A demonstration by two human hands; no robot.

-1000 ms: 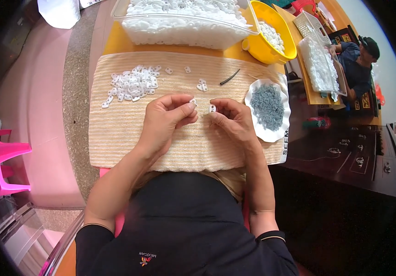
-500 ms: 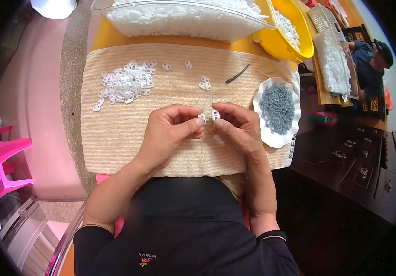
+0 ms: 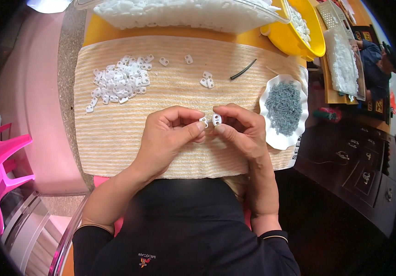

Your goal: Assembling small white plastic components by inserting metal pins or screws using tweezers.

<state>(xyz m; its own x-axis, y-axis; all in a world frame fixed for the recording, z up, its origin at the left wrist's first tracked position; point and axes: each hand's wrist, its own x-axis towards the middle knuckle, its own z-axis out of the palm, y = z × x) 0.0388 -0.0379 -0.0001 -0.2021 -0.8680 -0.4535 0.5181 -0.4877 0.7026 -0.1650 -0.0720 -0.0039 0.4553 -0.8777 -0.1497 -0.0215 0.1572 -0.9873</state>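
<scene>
My left hand (image 3: 172, 131) is closed, pinching a small white plastic piece with holes (image 3: 204, 121) between thumb and forefinger. Facing it, my right hand (image 3: 244, 129) grips an oval white plastic piece with holes (image 3: 216, 119) the same way. The two pieces sit close together over the striped towel (image 3: 115, 152), with something thin between them that is too small to make out. Beyond my hands lie a few loose white two-holed pieces (image 3: 207, 80). A heap of similar white pieces (image 3: 120, 79) rests at the left of the towel.
A white wavy-rimmed plate (image 3: 288, 141) of small grey-blue parts stands right. A thin black rod (image 3: 243, 70) lies near it. Behind are a clear bin (image 3: 179, 19) and a yellow basin (image 3: 315, 43) of white pieces. Another person (image 3: 376, 66) sits far right; a pink stool (image 3: 7, 161) stands left.
The oval piece in my right hand has turned a little, showing more of its face. Both hands keep their pinch in nearly the same place, while the view has shifted slightly.
</scene>
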